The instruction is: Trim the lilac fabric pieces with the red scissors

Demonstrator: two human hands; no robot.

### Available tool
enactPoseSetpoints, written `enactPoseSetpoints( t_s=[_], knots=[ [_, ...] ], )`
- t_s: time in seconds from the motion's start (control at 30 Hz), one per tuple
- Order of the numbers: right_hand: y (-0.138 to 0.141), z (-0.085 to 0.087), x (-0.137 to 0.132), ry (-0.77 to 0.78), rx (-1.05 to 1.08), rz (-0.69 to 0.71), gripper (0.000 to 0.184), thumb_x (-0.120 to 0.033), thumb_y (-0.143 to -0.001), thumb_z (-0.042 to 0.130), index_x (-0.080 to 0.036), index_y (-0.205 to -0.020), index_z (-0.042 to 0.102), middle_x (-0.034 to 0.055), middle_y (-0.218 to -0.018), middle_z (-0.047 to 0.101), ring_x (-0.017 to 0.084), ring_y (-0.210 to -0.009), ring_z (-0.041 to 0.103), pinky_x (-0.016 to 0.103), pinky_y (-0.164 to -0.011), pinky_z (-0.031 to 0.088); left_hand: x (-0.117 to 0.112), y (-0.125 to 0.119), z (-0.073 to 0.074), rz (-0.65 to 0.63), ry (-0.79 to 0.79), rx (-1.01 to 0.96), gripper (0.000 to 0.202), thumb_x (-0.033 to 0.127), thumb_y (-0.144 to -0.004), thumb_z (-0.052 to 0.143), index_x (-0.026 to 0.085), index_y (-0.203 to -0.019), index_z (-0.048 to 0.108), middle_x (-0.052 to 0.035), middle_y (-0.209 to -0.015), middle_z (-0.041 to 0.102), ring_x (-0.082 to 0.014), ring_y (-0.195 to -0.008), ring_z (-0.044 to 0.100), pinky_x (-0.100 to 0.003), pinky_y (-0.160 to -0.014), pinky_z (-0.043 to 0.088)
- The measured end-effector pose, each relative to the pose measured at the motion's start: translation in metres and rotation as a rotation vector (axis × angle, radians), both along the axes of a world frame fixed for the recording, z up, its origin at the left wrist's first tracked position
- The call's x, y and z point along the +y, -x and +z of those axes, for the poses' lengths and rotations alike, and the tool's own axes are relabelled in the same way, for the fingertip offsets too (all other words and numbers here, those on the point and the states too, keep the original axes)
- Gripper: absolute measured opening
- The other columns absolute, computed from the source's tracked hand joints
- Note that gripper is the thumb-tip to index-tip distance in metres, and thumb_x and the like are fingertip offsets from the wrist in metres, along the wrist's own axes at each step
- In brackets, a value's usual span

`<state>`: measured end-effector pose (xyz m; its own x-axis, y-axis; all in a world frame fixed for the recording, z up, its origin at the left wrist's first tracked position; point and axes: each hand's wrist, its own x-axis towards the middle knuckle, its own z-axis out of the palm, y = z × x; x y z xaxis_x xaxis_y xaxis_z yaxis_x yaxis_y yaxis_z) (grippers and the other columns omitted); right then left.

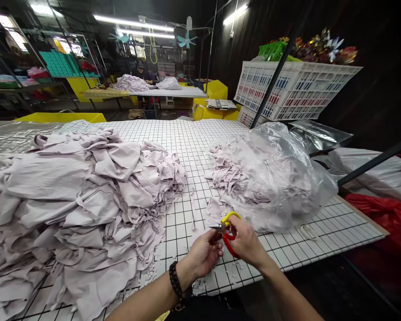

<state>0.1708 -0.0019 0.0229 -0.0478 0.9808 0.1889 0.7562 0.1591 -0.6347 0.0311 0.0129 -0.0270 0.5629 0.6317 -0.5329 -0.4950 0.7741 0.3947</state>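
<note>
Scissors [231, 247] with one yellow and one red handle are gripped in my right hand [247, 240], their short blades pointing left. Just below the blades is my left hand [204, 253], palm turned up and fingers curled in a pinch; what they hold, if anything, is too small to make out. To the left spreads a large heap of pale lilac cloth pieces [96, 191]. Beyond my right hand, a clear plastic bag [287, 178] partly covers a second pile of the same cloth [232, 171].
The table [180, 227] has a white top with a black grid, strewn with small scraps. White plastic crates [297, 89] stand at the back right beside a dark slanted pole [277, 71]. Red plastic [384, 218] lies off the right edge. Another person [140, 71] is at a far table.
</note>
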Motion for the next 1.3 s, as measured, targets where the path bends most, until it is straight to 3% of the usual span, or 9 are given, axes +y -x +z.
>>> enactPoseSetpoints(
  t_s=[0.1, 0.27, 0.37, 0.47, 0.6, 0.8, 0.97, 1.13, 1.3],
  knots=[
    [0.019, 0.001, -0.015, -0.083, -0.049, 0.018, 0.005, -0.016, -0.074, 0.052, -0.021, -0.075, 0.051, 0.0036, -0.074, 0.06, 0.018, -0.067, 0.051, 0.028, -0.064, 0.039, 0.005, 0.009, 0.011, 0.086, -0.111, 0.031, 0.025, 0.036, -0.082, 0.062, 0.012, -0.09, 0.063, -0.0014, -0.068, 0.061, -0.0067, -0.048, 0.049, -0.018, -0.045, 0.036],
    [0.031, 0.01, -0.021, 0.05, 0.24, 0.093, 0.008, -0.026, -0.077, 0.059, -0.022, -0.076, 0.052, -0.0005, -0.068, 0.055, 0.014, -0.06, 0.049, 0.024, -0.056, 0.041, 0.008, 0.037, 0.03, 0.205, -0.251, 0.081, 0.031, 0.038, -0.081, 0.062, 0.011, -0.097, 0.062, -0.0028, -0.074, 0.063, -0.0046, -0.046, 0.045, -0.016, -0.042, 0.034],
    [0.029, 0.009, -0.005, 0.072, 0.397, -0.011, 0.016, -0.033, -0.08, 0.059, -0.02, -0.09, 0.058, -0.0005, -0.07, 0.057, 0.013, -0.062, 0.051, 0.023, -0.058, 0.044, 0.007, 0.049, 0.037, 0.178, -0.28, 0.049, 0.031, 0.039, -0.084, 0.059, 0.01, -0.094, 0.063, 0.0008, -0.064, 0.055, -0.0053, -0.047, 0.043, -0.017, -0.043, 0.038],
    [0.033, -0.001, 0.015, 0.142, 0.539, 0.086, 0.03, -0.035, -0.079, 0.062, -0.019, -0.105, 0.057, 0.0001, -0.077, 0.061, 0.013, -0.065, 0.054, 0.024, -0.06, 0.046, 0.003, 0.055, 0.043, 0.103, -0.329, 0.071, 0.035, 0.042, -0.083, 0.059, 0.01, -0.094, 0.064, 0.0005, -0.065, 0.054, -0.0062, -0.049, 0.045, -0.018, -0.047, 0.042],
    [0.045, -0.012, 0.032, 0.213, 0.686, 0.138, 0.023, -0.034, -0.076, 0.065, -0.018, -0.091, 0.058, 0.0004, -0.076, 0.061, 0.013, -0.063, 0.056, 0.023, -0.057, 0.047, -0.002, 0.063, 0.047, 0.031, -0.476, 0.191, 0.035, 0.042, -0.078, 0.066, 0.01, -0.093, 0.065, 0.0, -0.07, 0.056, -0.0048, -0.05, 0.047, -0.018, -0.05, 0.041],
    [0.053, -0.009, 0.029, -0.044, 0.589, -0.114, 0.016, -0.03, -0.08, 0.058, -0.019, -0.092, 0.055, 0.0016, -0.081, 0.062, 0.015, -0.071, 0.058, 0.025, -0.065, 0.048, 0.0, 0.072, 0.044, 0.054, -0.637, 0.409, 0.037, 0.048, -0.08, 0.061, 0.012, -0.088, 0.066, -0.0039, -0.079, 0.059, -0.0054, -0.048, 0.044, -0.019, -0.045, 0.038],
    [0.06, -0.017, 0.021, -0.003, 0.616, -0.109, 0.016, -0.032, -0.08, 0.058, -0.021, -0.09, 0.054, 0.0033, -0.084, 0.064, 0.017, -0.074, 0.06, 0.026, -0.064, 0.05, 0.0, 0.07, 0.043, 0.192, -0.792, 0.594, 0.031, 0.045, -0.08, 0.062, 0.015, -0.08, 0.069, -0.0087, -0.108, 0.056, -0.0006, -0.043, 0.041, -0.02, -0.041, 0.033],
    [0.056, -0.024, 0.018, 0.223, 0.826, 0.08, 0.024, -0.039, -0.076, 0.065, -0.02, -0.084, 0.053, 0.0027, -0.079, 0.063, 0.016, -0.068, 0.06, 0.026, -0.061, 0.049, 0.003, 0.063, 0.037, 0.138, -0.711, 0.33, 0.031, 0.044, -0.086, 0.054, 0.015, -0.084, 0.064, -0.0013, -0.061, 0.058, -0.0065, -0.04, 0.042, -0.02, -0.043, 0.033],
    [0.021, 0.003, 0.009, 0.213, 0.395, 0.043, 0.021, -0.038, -0.076, 0.063, -0.021, -0.08, 0.052, -0.0007, -0.072, 0.059, 0.015, -0.065, 0.055, 0.026, -0.06, 0.044, 0.008, 0.061, 0.036, 0.124, -0.765, 0.345, 0.028, 0.04, -0.089, 0.051, 0.015, -0.083, 0.061, -0.0005, -0.06, 0.057, -0.0115, -0.054, 0.054, -0.023, -0.058, 0.043]
  ],
)
